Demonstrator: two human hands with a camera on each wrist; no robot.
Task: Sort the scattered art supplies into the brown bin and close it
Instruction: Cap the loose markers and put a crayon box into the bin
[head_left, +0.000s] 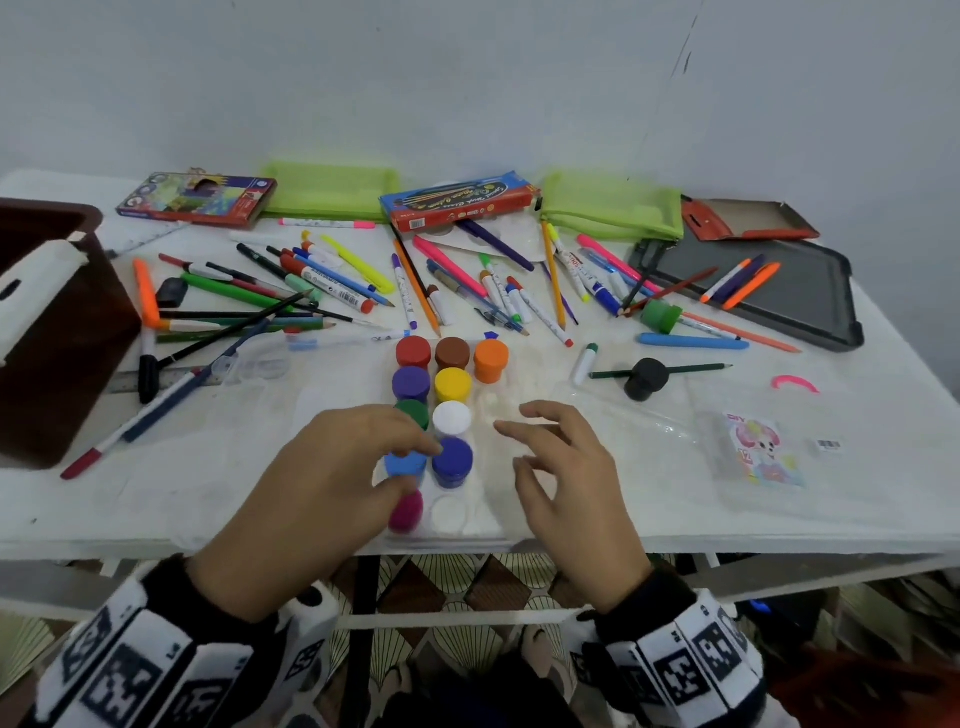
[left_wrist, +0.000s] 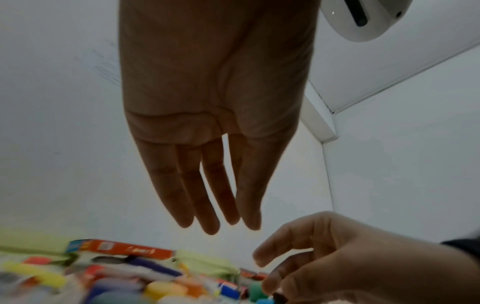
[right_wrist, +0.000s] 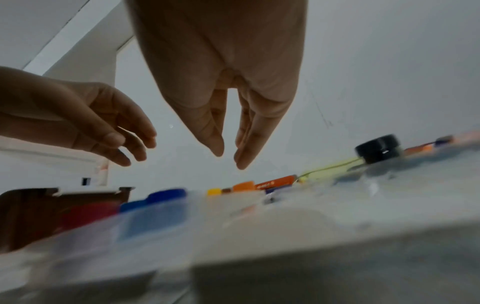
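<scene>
Several paint pots stand in a clear tray at the table's near middle, among them a light blue pot, a dark blue pot and a white pot. My left hand hovers over the light blue pot with relaxed fingers, holding nothing. My right hand hangs over the tray's bare right side, fingers spread and empty. The brown bin stands open at the table's left edge. Pens, pencils and markers lie scattered behind the tray.
A black pot and a green pot lie right of the tray. Two green mesh pouches, two crayon boxes and a dark board line the back. A sticker packet lies near the right.
</scene>
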